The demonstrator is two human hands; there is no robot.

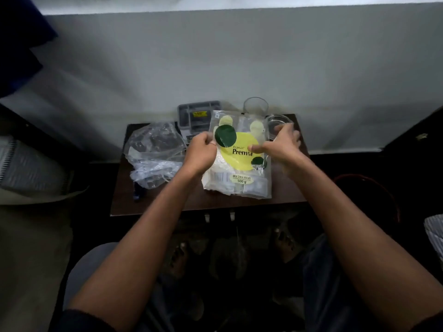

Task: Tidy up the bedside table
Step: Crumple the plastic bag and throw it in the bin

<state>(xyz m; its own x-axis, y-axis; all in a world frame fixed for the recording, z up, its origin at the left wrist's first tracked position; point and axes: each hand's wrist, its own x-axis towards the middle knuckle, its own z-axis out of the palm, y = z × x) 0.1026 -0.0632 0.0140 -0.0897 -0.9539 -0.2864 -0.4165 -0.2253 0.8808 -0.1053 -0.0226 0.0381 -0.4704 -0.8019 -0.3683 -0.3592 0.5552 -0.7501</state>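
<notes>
Both hands grasp a printed snack pouch (239,154) that stands tilted over the middle of the dark worktop (167,202): the left hand (201,149) pinches its left edge, and the right hand (280,144) holds its right side with the thumb pressed on the front. A crumpled clear bag (153,154) lies just left of the pouch. Behind it, by the wall, sit a grey tray (199,116), a glass (255,105) and a clear bowl (279,123).
</notes>
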